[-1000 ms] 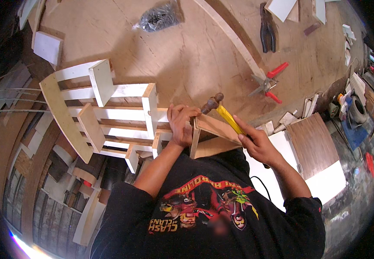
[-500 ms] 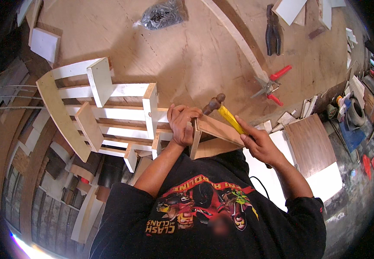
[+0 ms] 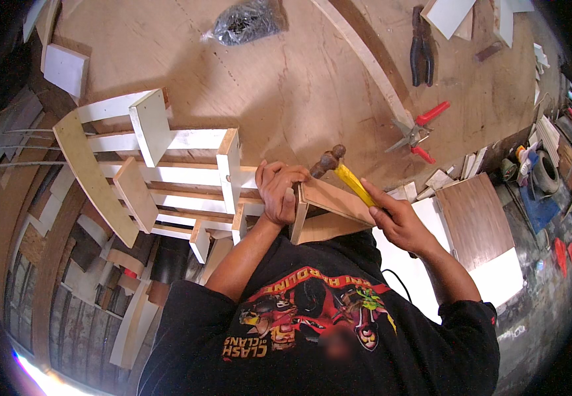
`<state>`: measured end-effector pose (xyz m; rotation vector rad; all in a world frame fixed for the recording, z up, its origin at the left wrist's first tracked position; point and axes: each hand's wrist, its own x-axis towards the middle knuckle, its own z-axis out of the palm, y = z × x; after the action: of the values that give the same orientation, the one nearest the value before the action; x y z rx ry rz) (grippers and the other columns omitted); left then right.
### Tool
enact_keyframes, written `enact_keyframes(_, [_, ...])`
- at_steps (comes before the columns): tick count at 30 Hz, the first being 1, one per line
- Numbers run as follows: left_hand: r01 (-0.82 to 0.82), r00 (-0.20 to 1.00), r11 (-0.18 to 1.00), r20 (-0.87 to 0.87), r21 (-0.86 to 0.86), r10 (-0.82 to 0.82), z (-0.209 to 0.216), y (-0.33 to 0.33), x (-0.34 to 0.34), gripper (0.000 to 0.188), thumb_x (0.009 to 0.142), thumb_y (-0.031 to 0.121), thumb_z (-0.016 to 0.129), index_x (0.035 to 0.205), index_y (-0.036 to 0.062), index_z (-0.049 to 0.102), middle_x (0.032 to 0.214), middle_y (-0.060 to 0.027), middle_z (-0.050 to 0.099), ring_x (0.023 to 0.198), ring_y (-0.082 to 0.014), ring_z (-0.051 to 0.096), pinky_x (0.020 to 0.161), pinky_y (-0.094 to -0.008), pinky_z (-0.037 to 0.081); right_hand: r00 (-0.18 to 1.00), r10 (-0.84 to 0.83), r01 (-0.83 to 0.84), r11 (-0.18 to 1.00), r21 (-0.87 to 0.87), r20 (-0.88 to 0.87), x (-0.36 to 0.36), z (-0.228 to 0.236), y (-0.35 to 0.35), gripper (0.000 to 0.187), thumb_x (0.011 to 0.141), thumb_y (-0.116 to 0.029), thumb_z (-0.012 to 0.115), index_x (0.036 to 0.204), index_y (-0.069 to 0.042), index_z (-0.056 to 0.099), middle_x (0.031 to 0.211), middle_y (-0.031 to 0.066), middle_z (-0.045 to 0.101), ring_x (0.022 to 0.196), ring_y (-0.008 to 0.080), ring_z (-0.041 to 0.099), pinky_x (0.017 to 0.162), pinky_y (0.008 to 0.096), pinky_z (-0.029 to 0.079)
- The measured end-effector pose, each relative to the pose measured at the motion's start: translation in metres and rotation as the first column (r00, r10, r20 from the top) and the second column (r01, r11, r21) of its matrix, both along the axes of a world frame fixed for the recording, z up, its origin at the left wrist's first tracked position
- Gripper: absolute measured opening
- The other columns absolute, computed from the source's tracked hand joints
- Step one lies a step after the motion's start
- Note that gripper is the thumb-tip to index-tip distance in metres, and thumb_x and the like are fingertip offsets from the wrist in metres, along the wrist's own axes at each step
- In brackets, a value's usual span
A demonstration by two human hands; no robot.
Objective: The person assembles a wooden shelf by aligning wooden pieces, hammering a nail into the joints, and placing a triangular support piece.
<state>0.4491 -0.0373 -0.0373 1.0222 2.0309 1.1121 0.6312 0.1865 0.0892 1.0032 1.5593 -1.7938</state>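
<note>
My right hand (image 3: 398, 221) is wrapped round the yellow handle of a hammer (image 3: 352, 181). The rusty hammer head hangs just above the fingertips of my left hand (image 3: 278, 191). Those fingers are closed over the upper corner of an open-sided wooden box (image 3: 332, 197), which stands against my shirt. Whether a nail sits under the fingers is hidden. To the left, a frame of white slats (image 3: 180, 173) with short cross boards extends from the box corner. A curved pale board (image 3: 94, 178) closes its far left end.
A brown worktable (image 3: 246, 86) bears a clear bag of dark small pieces (image 3: 248, 23), black-handled pliers (image 3: 421, 49), red-handled clamping pliers (image 3: 418, 132) and a long curved wood strip (image 3: 368, 59). Board offcuts (image 3: 88, 277) lie below left. A brown-and-white panel (image 3: 474, 224) is at the right.
The hammer and my right hand have shifted very slightly. My left hand stays on the box corner.
</note>
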Motion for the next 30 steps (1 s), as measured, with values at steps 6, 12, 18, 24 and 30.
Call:
enact_keyframes(6, [0.002, 1.000, 1.000, 0.009, -0.021, -0.002, 0.002, 0.002, -0.001, 0.056, 0.104, 0.047, 0.030, 0.092, 0.0109, 0.070, 0.101, -0.0055, 0.075, 0.103, -0.0307, 0.058, 0.116, -0.0471, 0.020, 0.999, 0.032, -0.032, 0.999, 0.015, -0.018, 0.003, -0.003, 0.000, 0.055, 0.104, -0.008, 0.051, 0.157, -0.005, 0.037, 0.144, 0.0198, 0.058, 0.120, 0.0204, 0.061, 0.104, 0.0327, 0.044])
enact_keyframes(12, [0.000, 1.000, 1.000, -0.005, -0.015, 0.000, 0.001, 0.001, 0.000, 0.056, 0.103, 0.047, 0.031, 0.091, 0.0114, 0.071, 0.101, -0.0054, 0.075, 0.102, -0.0305, 0.059, 0.116, -0.0471, 0.020, 0.997, -0.036, 0.037, 0.999, -0.010, 0.070, -0.012, 0.006, 0.013, 0.057, 0.103, -0.009, 0.049, 0.158, -0.013, 0.036, 0.139, 0.0248, 0.061, 0.126, 0.0337, 0.063, 0.105, 0.0388, 0.047])
enact_keyframes(18, [-0.006, 1.000, 1.000, 0.001, -0.013, 0.006, 0.004, 0.004, -0.001, 0.056, 0.103, 0.048, 0.032, 0.091, 0.0115, 0.071, 0.101, -0.0050, 0.076, 0.101, -0.0296, 0.059, 0.115, -0.0470, 0.021, 0.989, -0.058, 0.057, 0.998, 0.011, 0.136, 0.002, 0.002, 0.001, 0.057, 0.103, -0.008, 0.050, 0.159, -0.010, 0.035, 0.131, 0.0235, 0.066, 0.119, 0.0278, 0.066, 0.102, 0.0352, 0.048])
enact_keyframes(24, [-0.005, 1.000, 1.000, -0.010, -0.015, 0.005, 0.004, 0.003, -0.001, 0.055, 0.103, 0.049, 0.032, 0.092, 0.0110, 0.071, 0.101, -0.0045, 0.075, 0.100, -0.0298, 0.059, 0.115, -0.0470, 0.021, 0.944, -0.073, 0.121, 0.984, -0.131, 0.322, -0.006, 0.005, 0.004, 0.056, 0.104, -0.011, 0.052, 0.158, -0.008, 0.036, 0.138, 0.0245, 0.061, 0.127, 0.0296, 0.060, 0.108, 0.0383, 0.044])
enact_keyframes(30, [-0.007, 0.999, 1.000, -0.045, -0.005, 0.007, 0.000, 0.001, 0.000, 0.054, 0.103, 0.048, 0.032, 0.092, 0.0118, 0.071, 0.100, -0.0046, 0.075, 0.100, -0.0299, 0.059, 0.115, -0.0467, 0.021, 0.996, -0.060, 0.062, 0.997, -0.037, 0.061, 0.003, -0.002, -0.013, 0.053, 0.105, -0.012, 0.051, 0.156, -0.004, 0.037, 0.140, 0.0250, 0.060, 0.129, 0.0299, 0.060, 0.108, 0.0382, 0.044])
